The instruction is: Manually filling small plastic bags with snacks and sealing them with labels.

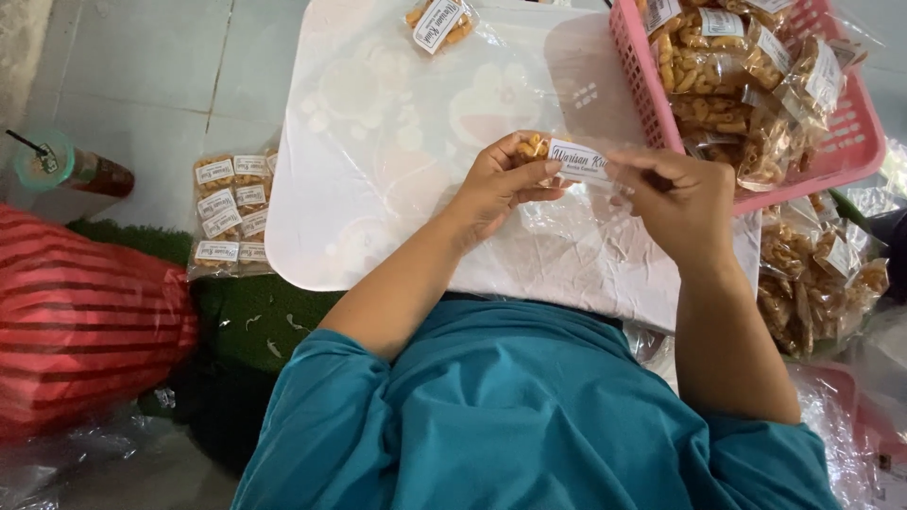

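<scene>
Snack packet (567,162), a small clear bag of golden fried sticks with a white paper label, sits between both hands above the middle of the worktop (378,123). Left hand (499,184) grips the packet's left end, fingers curled around the filled part, thumb pressed on top. Right hand (682,200) pinches the packet's right end between thumb and fingertips, just beside the label. Both forearms rise from teal sleeves (510,416) at the lower edge of the view.

Worktop is a low white surface with a faint cartoon print, covered by a crinkled clear sheet. To its left, on the floor, lies a stack of labelled packets (231,212) touching the worktop's edge. A red striped plastic bag (80,326) lies farther left. To the right, a loose heap of filled bags (817,279) rests beside the worktop.

At the far right corner, a pink basket (855,142) holds many labelled packets. One single packet (436,23) lies at the far edge. A lidded drink cup (66,165) stands on the tiled floor, well apart.
</scene>
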